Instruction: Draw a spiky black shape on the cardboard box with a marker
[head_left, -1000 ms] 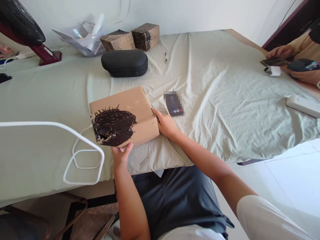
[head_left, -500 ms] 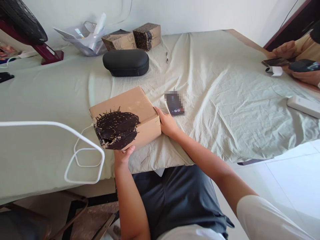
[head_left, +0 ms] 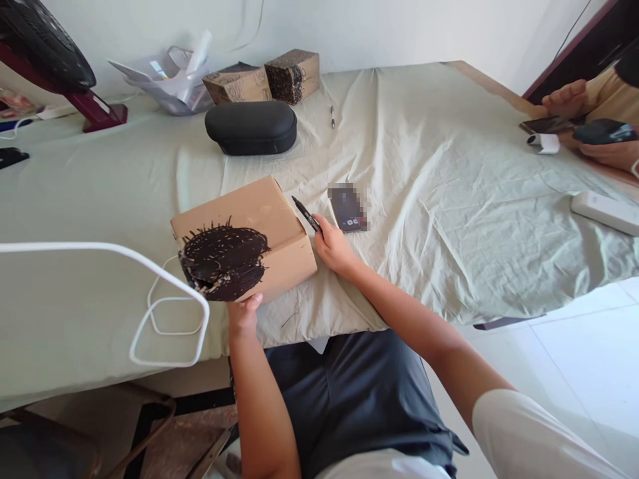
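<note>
A brown cardboard box [head_left: 259,219] with a big black scribbled patch on its near face is tilted up off the cloth-covered table [head_left: 449,199]. My left hand [head_left: 243,311] grips the box from below at its near bottom edge. My right hand [head_left: 333,247] rests at the box's right end, closed on a black marker [head_left: 305,213] that points up and left over the box's corner. A dark phone [head_left: 347,207] lies flat just right of the marker.
A black oval case [head_left: 251,127], two scribbled small boxes [head_left: 264,78], a clear plastic bag [head_left: 164,80] and a pen [head_left: 332,116] sit at the back. A white cable [head_left: 164,313] loops at the left. Another person's hands [head_left: 574,106] hold devices at the far right; a white remote-like bar [head_left: 605,211] lies nearby.
The black marker now shows in my right hand, which has drawn slightly away from the box's end. The box has tilted and shifted a little to the left.
</note>
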`<state>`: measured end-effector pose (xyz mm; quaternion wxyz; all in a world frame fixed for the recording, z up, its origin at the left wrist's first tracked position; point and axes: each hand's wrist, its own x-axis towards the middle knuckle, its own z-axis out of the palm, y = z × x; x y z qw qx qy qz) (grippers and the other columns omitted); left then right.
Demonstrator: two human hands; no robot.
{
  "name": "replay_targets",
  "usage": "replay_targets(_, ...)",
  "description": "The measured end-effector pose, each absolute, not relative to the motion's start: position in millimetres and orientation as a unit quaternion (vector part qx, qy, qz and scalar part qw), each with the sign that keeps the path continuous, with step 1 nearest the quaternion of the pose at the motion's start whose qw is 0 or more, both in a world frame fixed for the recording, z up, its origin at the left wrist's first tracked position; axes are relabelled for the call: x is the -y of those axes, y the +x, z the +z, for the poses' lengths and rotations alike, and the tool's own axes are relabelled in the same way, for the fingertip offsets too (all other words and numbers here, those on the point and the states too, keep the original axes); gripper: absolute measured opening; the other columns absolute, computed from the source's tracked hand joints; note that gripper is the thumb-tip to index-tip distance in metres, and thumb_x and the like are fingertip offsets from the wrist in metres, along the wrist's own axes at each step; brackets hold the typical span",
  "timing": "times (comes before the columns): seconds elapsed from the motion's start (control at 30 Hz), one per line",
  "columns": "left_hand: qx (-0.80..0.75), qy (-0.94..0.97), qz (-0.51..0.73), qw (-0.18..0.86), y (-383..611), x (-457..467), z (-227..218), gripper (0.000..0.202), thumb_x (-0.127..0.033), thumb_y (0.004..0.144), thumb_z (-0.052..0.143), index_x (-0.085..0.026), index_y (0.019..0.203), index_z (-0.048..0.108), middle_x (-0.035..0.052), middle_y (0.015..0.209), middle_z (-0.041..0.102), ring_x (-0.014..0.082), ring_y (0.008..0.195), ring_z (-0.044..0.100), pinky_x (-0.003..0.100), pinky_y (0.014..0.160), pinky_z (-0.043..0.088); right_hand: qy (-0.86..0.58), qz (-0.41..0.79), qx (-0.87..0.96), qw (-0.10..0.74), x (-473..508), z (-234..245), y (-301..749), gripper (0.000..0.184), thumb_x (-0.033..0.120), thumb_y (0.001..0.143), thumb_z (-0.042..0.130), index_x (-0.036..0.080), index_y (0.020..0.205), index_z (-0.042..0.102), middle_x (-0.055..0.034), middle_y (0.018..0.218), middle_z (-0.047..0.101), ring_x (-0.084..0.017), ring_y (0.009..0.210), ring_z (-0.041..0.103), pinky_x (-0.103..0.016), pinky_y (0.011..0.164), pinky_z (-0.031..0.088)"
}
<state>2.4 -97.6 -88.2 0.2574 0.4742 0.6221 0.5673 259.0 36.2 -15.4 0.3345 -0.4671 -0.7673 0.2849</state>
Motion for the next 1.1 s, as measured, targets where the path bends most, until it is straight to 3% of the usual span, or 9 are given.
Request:
replay_targets(0.2, -0.619, 0.449, 0.587, 0.265, 5, 97, -87, 0.045, -0.046, 0.068, 0.071, -0.021, 0.106, 0.075, 0.0118, 0.106, 0.076, 0.0372, 0.112, 0.072, 0.056, 0.109, 0.058, -0.463, 0.319, 0.737, 0.375, -36, -14, 260, 0.041, 0.026, 0.095, 0.036, 0.017, 0.128, 0.058, -0.0119, 0.104, 0.073, -0.027, 0.093, 0.067, -0.041, 0.088, 0.053)
replay_targets(0.33, -0.618, 0.445, 0.591, 0.267, 6, 95, -89, 0.051, -0.045, 0.068, 0.073, -0.022, 0.113, 0.074, 0.0119, 0.112, 0.076, 0.0359, 0.118, 0.072, 0.054, 0.111, 0.056, -0.481, 0.335, 0.707, 0.395, -35, -13, 258, 0.022, 0.028, 0.093, 0.035, 0.024, 0.106, 0.052, -0.0035, 0.085, 0.062, -0.024, 0.080, 0.058, -0.036, 0.077, 0.047)
replay_targets(0.47, -0.606, 0.465, 0.589, 0.262, 5, 92, -89, 0.055, -0.047, 0.067, 0.075, -0.022, 0.116, 0.073, 0.0123, 0.113, 0.076, 0.0369, 0.119, 0.072, 0.055, 0.112, 0.056, -0.498, 0.345, 0.684, 0.405, -36, -10, 260, 0.005, 0.031, 0.090, 0.041, 0.027, 0.093, 0.043, -0.0001, 0.080, 0.056, -0.022, 0.076, 0.053, -0.033, 0.071, 0.043)
replay_targets(0.83, -0.589, 0.430, 0.634, 0.256, 16, 86, -82, 0.075, -0.049, 0.064, 0.079, -0.022, 0.132, 0.064, 0.0151, 0.120, 0.074, 0.0360, 0.114, 0.074, 0.056, 0.106, 0.059, -0.557, 0.311, 0.642, 0.425, -46, 0, 274, 0.036, 0.043, 0.097, 0.049, 0.028, 0.071, 0.028, 0.0042, 0.061, 0.039, -0.016, 0.063, 0.040, -0.031, 0.061, 0.032)
replay_targets(0.97, -0.582, 0.445, 0.631, 0.255, 14, 84, -86, 0.081, -0.051, 0.066, 0.079, -0.022, 0.139, 0.058, 0.0168, 0.130, 0.071, 0.0363, 0.122, 0.072, 0.055, 0.109, 0.058, -0.569, 0.289, 0.635, 0.436, -50, 3, 280, 0.038, 0.047, 0.098, 0.050, 0.027, 0.069, 0.035, 0.0040, 0.059, 0.043, -0.016, 0.060, 0.042, -0.031, 0.062, 0.034)
replay_targets(1.1, -0.589, 0.433, 0.632, 0.258, 9, 80, -89, 0.090, -0.053, 0.061, 0.081, -0.022, 0.141, 0.055, 0.0186, 0.134, 0.070, 0.0372, 0.122, 0.072, 0.055, 0.108, 0.059, -0.588, 0.281, 0.596, 0.468, -63, 10, 302, 0.026, 0.039, 0.099, 0.046, 0.025, 0.078, 0.054, -0.0016, 0.071, 0.063, -0.018, 0.066, 0.054, -0.033, 0.069, 0.043)
